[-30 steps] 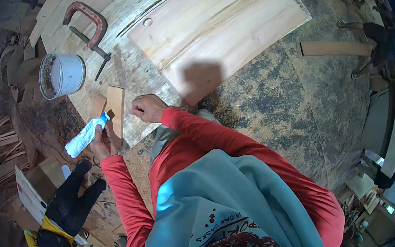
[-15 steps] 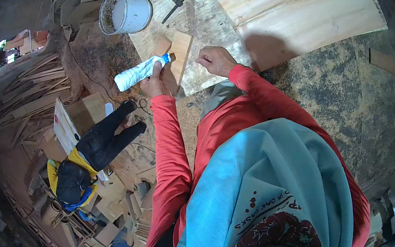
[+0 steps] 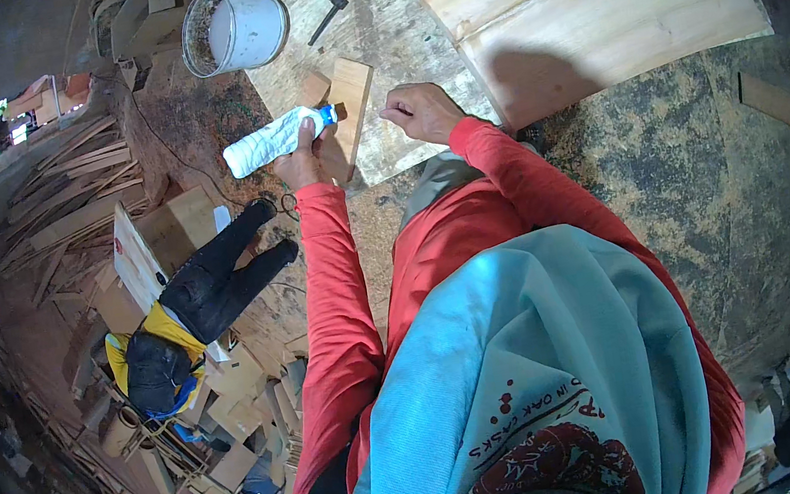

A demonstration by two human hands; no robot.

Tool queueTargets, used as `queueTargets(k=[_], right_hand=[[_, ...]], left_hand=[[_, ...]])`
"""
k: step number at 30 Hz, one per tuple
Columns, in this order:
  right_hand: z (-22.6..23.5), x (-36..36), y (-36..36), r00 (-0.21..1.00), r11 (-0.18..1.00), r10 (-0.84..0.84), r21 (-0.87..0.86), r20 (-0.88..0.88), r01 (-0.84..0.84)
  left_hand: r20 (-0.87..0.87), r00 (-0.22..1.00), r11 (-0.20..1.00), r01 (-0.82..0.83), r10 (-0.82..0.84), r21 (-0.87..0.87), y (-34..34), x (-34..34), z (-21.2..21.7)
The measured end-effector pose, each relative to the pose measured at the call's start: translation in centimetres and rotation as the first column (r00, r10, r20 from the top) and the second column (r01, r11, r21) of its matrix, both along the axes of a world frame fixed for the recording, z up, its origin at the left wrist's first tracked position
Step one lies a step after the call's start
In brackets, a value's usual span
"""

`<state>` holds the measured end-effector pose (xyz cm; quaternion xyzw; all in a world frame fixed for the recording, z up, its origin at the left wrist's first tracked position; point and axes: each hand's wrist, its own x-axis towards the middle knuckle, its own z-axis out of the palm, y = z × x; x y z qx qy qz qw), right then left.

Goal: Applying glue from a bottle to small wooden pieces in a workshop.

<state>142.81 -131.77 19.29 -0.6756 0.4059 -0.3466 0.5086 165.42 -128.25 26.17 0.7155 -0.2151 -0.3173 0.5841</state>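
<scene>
Two bare hands work at the near edge of a dusty, speckled chipboard bench (image 3: pixel 386 36). The left hand (image 3: pixel 303 155) is wrapped around a white squeeze bottle with a blue nozzle (image 3: pixel 274 141), which lies nearly level, its nozzle pointing right and touching a small, pale rectangular wooden block (image 3: pixel 351 112). That block lies flat on the bench, just right of the left hand, with a smaller wooden piece (image 3: pixel 312 88) against its far left corner. The right hand (image 3: pixel 419 112) is curled into a loose fist just right of the block, resting on the bench; whether anything sits inside it cannot be told. Far left of the hands stands a white plastic bucket (image 3: pixel 235 31). A large pale plywood sheet (image 3: pixel 584 8) covers the bench to the far right. Both forearms wear red sleeves (image 3: pixel 330 286).
</scene>
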Motion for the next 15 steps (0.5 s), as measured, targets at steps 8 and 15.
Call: queueTargets(k=[8, 15], right_hand=[[-0.65, 0.21, 0.00, 0.999, 0.999, -0.027, -0.040, 0.019, 0.028], [-0.30, 0.09, -0.03, 1.000, 1.000, -0.005, -0.006, 0.007, 0.005]], left_hand=[[-0.096, 0.994, 0.999, -0.042, 0.043, 0.014, 0.10, 0.88, -0.71], [-0.102, 0.993, 0.997, -0.066, 0.062, -0.035, 0.27, 0.88, -0.51]])
